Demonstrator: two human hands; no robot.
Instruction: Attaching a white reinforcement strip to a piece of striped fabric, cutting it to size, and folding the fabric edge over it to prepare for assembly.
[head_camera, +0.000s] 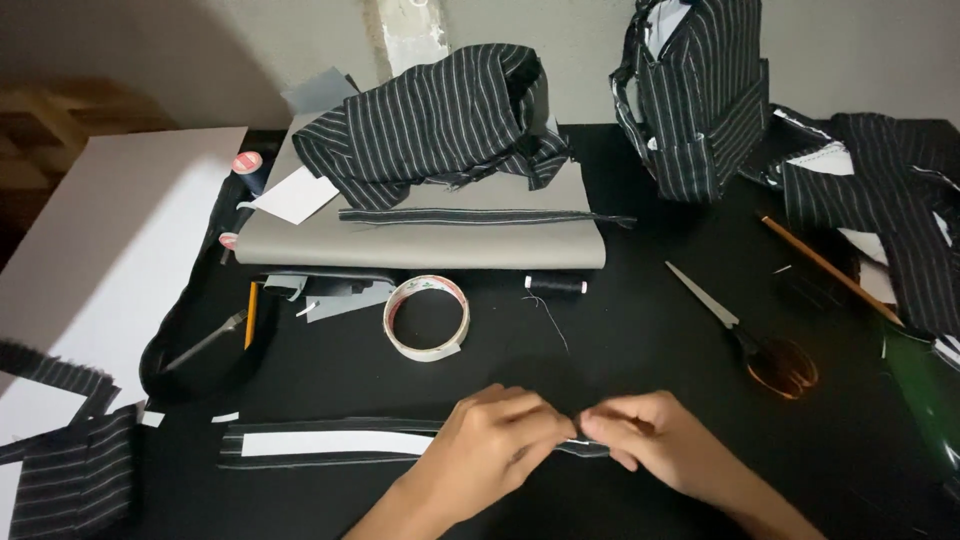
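The striped fabric strip (330, 443) with its white backing lies flat near the front edge of my black table (640, 340), its long axis running left to right. My left hand (495, 440) and right hand (640, 440) both pinch its right end, fingertips nearly meeting. A tape roll (427, 318) and thread spool (556, 285) sit just beyond, scissors (745, 335) off to the right.

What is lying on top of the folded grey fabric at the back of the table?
On the grey fabric lie a bunched pinstriped cloth, a narrow striped strip and a white paper piece. Whatever sits beneath the bunched cloth is covered.
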